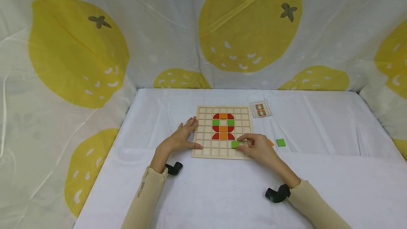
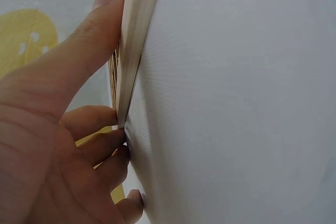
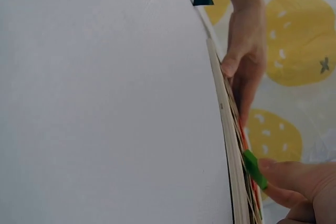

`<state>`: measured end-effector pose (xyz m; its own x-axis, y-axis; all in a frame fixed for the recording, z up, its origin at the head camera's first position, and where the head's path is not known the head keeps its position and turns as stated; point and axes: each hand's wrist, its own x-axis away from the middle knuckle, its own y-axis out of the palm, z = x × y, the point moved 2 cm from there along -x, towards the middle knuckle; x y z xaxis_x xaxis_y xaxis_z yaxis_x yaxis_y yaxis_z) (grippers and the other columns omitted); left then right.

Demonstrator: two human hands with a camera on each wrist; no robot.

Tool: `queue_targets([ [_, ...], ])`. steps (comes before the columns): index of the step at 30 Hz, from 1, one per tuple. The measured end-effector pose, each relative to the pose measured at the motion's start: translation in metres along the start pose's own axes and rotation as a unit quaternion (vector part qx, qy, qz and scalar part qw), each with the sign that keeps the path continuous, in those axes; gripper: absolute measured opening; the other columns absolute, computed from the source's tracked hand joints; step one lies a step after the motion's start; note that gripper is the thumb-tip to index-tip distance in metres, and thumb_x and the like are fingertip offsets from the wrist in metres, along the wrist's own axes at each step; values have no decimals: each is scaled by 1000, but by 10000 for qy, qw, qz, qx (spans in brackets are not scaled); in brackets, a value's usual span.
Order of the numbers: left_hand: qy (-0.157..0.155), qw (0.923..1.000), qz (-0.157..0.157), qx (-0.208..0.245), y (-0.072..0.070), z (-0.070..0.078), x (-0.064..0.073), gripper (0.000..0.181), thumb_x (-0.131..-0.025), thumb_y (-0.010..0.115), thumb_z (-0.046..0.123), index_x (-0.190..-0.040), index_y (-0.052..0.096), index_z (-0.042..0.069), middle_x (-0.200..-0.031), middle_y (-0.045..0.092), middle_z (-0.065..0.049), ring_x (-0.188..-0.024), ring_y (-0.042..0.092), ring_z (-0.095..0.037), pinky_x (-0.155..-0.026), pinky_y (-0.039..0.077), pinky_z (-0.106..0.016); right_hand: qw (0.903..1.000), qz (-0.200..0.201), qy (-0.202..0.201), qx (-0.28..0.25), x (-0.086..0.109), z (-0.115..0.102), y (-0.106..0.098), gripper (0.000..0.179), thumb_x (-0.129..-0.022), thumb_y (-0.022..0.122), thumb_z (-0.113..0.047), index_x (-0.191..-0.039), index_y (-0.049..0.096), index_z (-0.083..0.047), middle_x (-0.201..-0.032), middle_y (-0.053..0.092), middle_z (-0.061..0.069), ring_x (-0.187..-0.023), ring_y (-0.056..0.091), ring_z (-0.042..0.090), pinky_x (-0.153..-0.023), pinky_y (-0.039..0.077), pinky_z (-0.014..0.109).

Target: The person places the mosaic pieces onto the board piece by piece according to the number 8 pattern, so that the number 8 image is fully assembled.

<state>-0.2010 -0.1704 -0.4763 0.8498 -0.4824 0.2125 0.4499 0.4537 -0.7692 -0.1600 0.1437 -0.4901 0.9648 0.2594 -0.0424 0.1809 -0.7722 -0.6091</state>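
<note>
A wooden grid board [image 1: 203,152] lies on the white-covered table, with red rounded pieces [image 1: 216,129], orange squares [image 1: 223,136] and green squares [image 1: 230,122] set in its middle columns. My left hand [image 1: 182,138] rests at the board's left edge, fingers extended along the side and thumb on the top. In the left wrist view, its thumb [image 2: 84,43] lies over the frame. Between thumb and index finger, my right hand [image 1: 261,150] pinches a green square tile [image 1: 235,144] over the lower right of the pattern. The right wrist view shows that tile [image 3: 254,169] tilted close to the board.
Right of the board lie a loose green tile [image 1: 281,142] and an orange tile [image 1: 271,142], the latter partly hidden by the right hand. A small pattern card [image 1: 260,109] sits beside the board's far right corner. A lemon-printed curtain [image 1: 159,27] hangs behind the table.
</note>
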Motion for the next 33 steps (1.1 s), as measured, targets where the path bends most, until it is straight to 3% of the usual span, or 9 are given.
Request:
queue_targets([
  [24, 24, 10000, 2, -50, 0, 0, -1, 112, -83, 87, 41, -163, 20, -2, -175, 7, -17, -163, 2, -34, -132, 2, -59, 9999, -76, -73, -63, -3, 0, 9, 25, -85, 87, -21, -106, 80, -10, -57, 32, -8, -54, 29, 3, -53, 25, 20],
  [33, -17, 10000, -10, -78, -1, 0, 0, 113, -83, 86, 41, -163, 20, -2, -175, 7, -17, -163, 2, -34, -133, 3, -58, 9999, 86, -71, 51, -6, -1, 14, 23, -83, 88, -19, -103, 82, -11, -55, 31, -10, -53, 28, 3, -52, 22, 19],
])
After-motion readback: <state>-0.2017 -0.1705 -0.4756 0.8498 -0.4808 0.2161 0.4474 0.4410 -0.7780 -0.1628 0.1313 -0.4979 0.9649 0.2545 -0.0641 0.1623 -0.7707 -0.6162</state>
